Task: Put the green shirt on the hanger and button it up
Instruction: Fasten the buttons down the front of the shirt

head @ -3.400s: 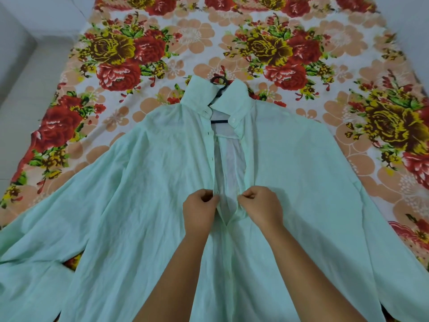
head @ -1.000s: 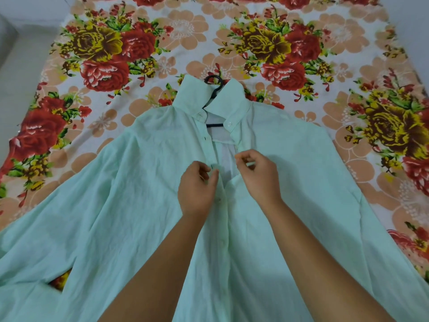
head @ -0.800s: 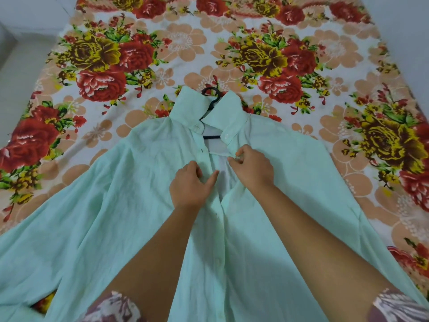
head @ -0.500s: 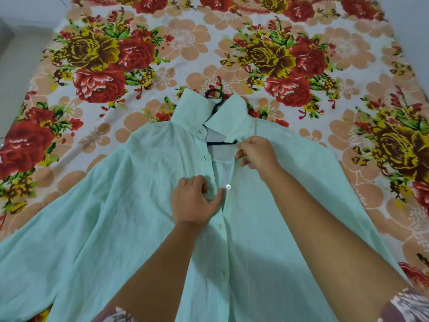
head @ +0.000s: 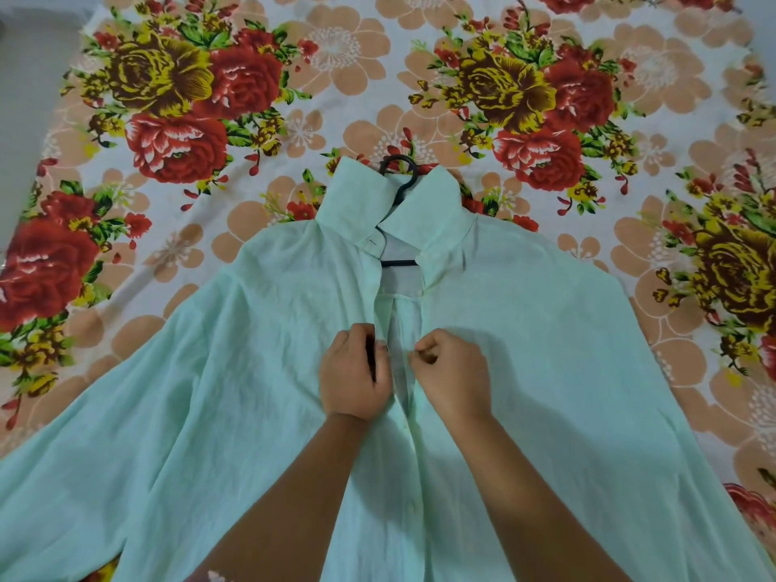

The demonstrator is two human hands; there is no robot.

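The green shirt (head: 201, 413) lies front-up on the bed (head: 344, 60), spread over a floral sheet (head: 588, 98). Its collar (head: 357, 203) points toward the far edge and its sleeves fan out toward the left and right edges, while the hem runs out of view at the near edge. A black hanger (head: 399, 172) sits inside the shirt. Its hook pokes out between the collar wings and a short length of its bar shows in the open neck. Both hands are at the chest, about midway across the bed. The left hand (head: 350, 378) has its fingers curled and pinches the left front edge of the shirt. The right hand (head: 453, 371), also curled, pinches the right front edge just beside it, with a narrow gap of open front between them. Above the hands the front is open up to the collar. Below them it lies closed, with a small button (head: 410, 507) showing on the strip. Pale floor (head: 25, 119) shows beyond the bed's left edge.
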